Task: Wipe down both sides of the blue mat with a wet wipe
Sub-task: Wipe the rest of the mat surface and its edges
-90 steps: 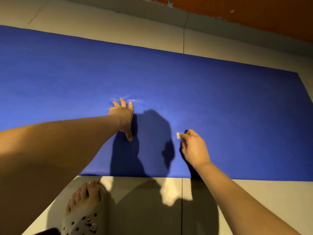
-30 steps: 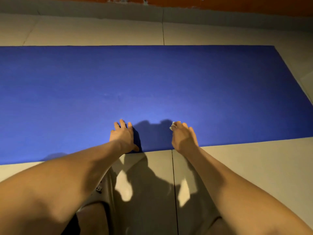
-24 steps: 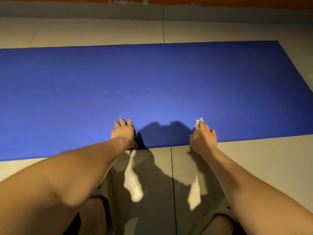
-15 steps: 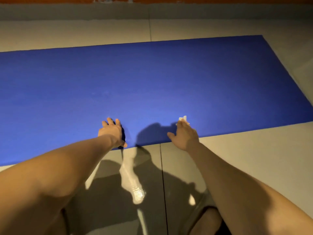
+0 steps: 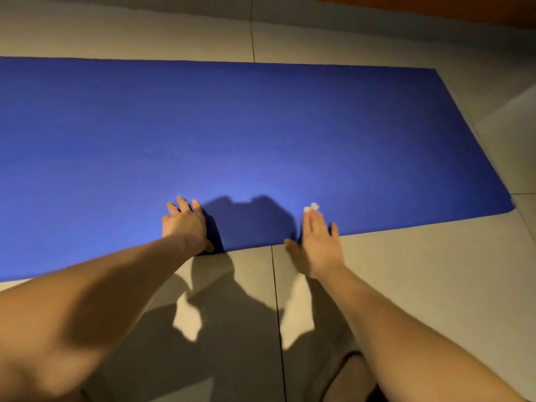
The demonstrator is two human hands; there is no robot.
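The blue mat (image 5: 261,134) lies flat on the tiled floor and runs off the left of the view. My left hand (image 5: 184,224) rests on the mat at its near edge, fingers spread on top and the thumb along the edge. My right hand (image 5: 317,245) reaches over the same edge further right, thumb at the mat's border. Its outstretched fingertips hold a small crumpled white wet wipe (image 5: 311,207) against the mat. Both hands cast dark shadows on the mat between them.
Grey floor tiles (image 5: 420,271) surround the mat, with a grout line (image 5: 274,285) running toward me between my arms. An orange-brown wall base (image 5: 435,10) crosses the top right. My legs show at the bottom.
My right hand with the wipe has shifted right along the near edge and spread out. My left hand has stayed at the edge. The view has tilted slightly.
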